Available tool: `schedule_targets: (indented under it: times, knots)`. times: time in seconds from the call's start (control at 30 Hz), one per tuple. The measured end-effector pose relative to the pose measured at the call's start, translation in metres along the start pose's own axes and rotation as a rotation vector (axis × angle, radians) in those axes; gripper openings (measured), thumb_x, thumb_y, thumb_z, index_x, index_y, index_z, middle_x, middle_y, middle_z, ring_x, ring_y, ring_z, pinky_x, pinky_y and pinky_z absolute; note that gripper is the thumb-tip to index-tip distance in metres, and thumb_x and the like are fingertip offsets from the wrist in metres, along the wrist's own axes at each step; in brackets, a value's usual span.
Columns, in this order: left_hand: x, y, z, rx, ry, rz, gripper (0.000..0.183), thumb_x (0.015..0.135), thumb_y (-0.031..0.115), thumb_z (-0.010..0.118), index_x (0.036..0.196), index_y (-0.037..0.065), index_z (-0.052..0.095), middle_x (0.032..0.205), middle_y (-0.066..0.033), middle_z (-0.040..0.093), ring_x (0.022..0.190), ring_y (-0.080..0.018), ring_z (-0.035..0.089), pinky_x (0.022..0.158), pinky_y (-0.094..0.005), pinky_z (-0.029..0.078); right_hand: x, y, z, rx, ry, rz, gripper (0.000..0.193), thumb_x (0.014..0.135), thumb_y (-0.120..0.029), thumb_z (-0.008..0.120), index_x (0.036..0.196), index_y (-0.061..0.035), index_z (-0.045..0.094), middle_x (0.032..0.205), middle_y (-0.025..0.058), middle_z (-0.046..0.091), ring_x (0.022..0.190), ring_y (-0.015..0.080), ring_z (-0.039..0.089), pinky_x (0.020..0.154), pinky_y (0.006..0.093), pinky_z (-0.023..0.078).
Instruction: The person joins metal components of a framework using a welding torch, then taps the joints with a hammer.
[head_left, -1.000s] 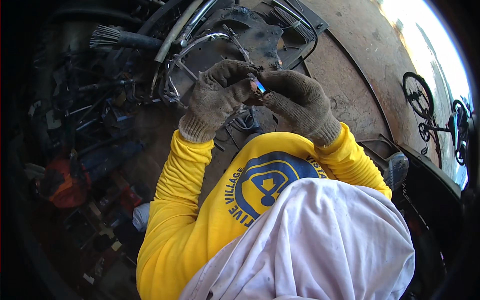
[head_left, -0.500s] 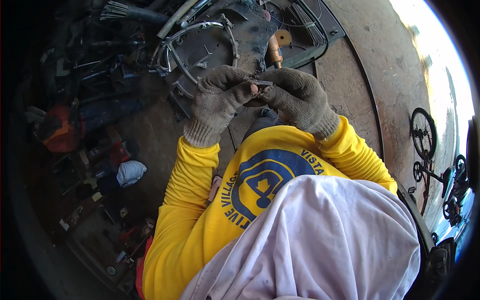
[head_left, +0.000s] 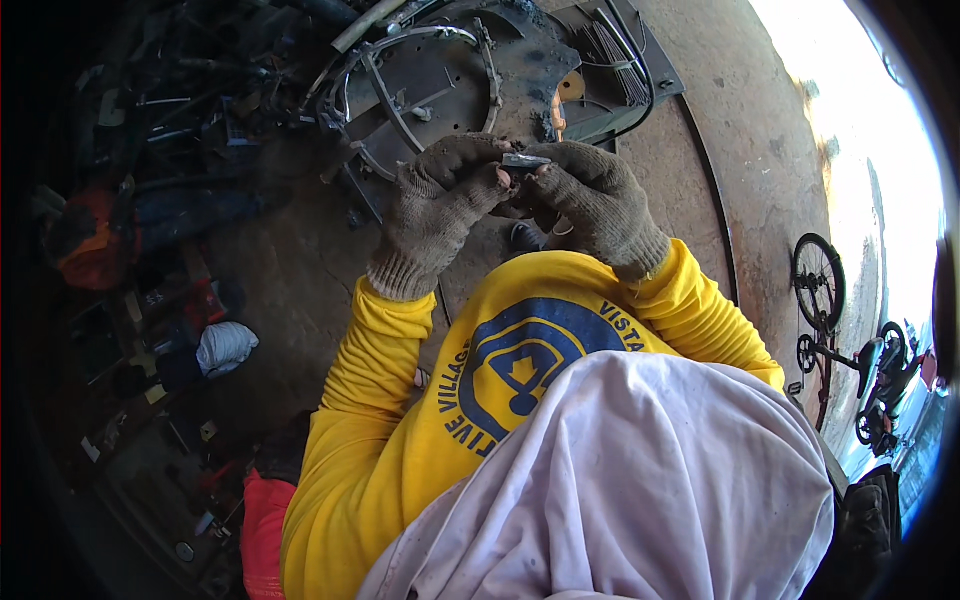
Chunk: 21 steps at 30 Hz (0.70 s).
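Note:
In front of my chest, both hands wear brown knit work gloves with bare fingertips showing. A small, flat grey metal piece (head_left: 526,160) is pinched between them, held close over the near edge of the worktable. My left hand (head_left: 438,205) is closed, its thumb and fingers at the piece's left end. On the other end, my right hand (head_left: 602,205) is closed too, thumb below it. The folded fingers hide the piece's underside. Just beyond lies a curved metal frame of welded bars (head_left: 492,80), with a copper-coloured tool end (head_left: 557,115) to its right.
A bundle of thin rods (head_left: 622,62) lies on the table's far right beside a tan disc (head_left: 571,86). Dark metal scrap fills the far left. A white cloth bundle (head_left: 226,348) and red fabric (head_left: 264,530) are at left. A bicycle (head_left: 820,290) stands at right.
The view has shifted a little, so the table's frame appears farther right and the bicycle farther left. The metal piece is turned slightly, showing more of its flat face. Both hands keep their hold.

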<state>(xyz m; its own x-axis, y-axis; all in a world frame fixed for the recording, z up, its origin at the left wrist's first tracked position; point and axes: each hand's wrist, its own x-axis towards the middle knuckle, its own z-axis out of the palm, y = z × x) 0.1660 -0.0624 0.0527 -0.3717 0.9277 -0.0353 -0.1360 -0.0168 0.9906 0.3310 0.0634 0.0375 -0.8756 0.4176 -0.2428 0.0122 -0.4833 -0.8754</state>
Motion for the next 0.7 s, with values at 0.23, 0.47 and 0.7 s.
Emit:
schedule_targets:
  times: [0.23, 0.47, 0.7]
  knots:
    - [-0.003, -0.002, 0.003, -0.054, 0.055, -0.017, 0.023, 0.095, 0.003, 0.067, 0.117, -0.001, 0.062, 0.108, -0.0108, 0.07, 0.096, -0.0167, 0.069, 0.083, -0.0307, 0.062, 0.005, 0.001, 0.002, -0.132, -0.038, -0.08, 0.032, 0.098, -0.025, 0.068, 0.12, -0.0022, 0.069, 0.093, 0.0036, 0.074, 0.077, 0.0065, 0.063, 0.067, 0.0222, 0.052]
    - [0.018, -0.009, 0.022, -0.055, 0.099, -0.049, 0.022, 0.094, 0.001, 0.068, 0.115, 0.001, 0.064, 0.109, -0.0105, 0.07, 0.097, -0.0151, 0.068, 0.086, -0.03, 0.06, 0.02, -0.018, -0.034, -0.184, -0.075, -0.012, 0.034, 0.096, -0.028, 0.069, 0.118, -0.0024, 0.07, 0.09, 0.0027, 0.073, 0.072, 0.0047, 0.061, 0.065, 0.0214, 0.05]
    - [0.073, -0.028, 0.084, 0.302, 0.181, 0.078, 0.026, 0.093, 0.0, 0.068, 0.118, 0.005, 0.065, 0.115, -0.0079, 0.068, 0.102, -0.0137, 0.066, 0.09, -0.0286, 0.056, 0.045, -0.05, -0.125, -0.144, -0.25, 0.117, 0.032, 0.097, -0.026, 0.069, 0.118, -0.0027, 0.07, 0.088, 0.0027, 0.072, 0.073, 0.0053, 0.061, 0.065, 0.0229, 0.05]
